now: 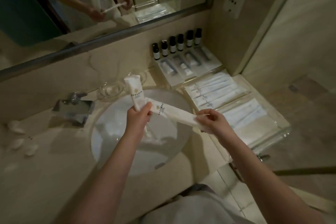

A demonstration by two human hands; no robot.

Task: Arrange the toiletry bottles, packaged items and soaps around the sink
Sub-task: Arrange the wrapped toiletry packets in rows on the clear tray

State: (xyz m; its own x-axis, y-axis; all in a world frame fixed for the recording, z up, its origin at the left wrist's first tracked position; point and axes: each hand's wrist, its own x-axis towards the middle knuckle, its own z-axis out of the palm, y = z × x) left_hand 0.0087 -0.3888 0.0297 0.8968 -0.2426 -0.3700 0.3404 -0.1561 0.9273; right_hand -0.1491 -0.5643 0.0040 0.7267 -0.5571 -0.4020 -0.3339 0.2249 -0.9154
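Illegible lettering on packets [136, 94]

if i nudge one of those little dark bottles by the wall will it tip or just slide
Probably tips: each bottle is tall and narrow on a small base. They stand close in a row, so one falling sideways would likely knock its neighbour. The counter looks polished, so a low push might slide it instead.
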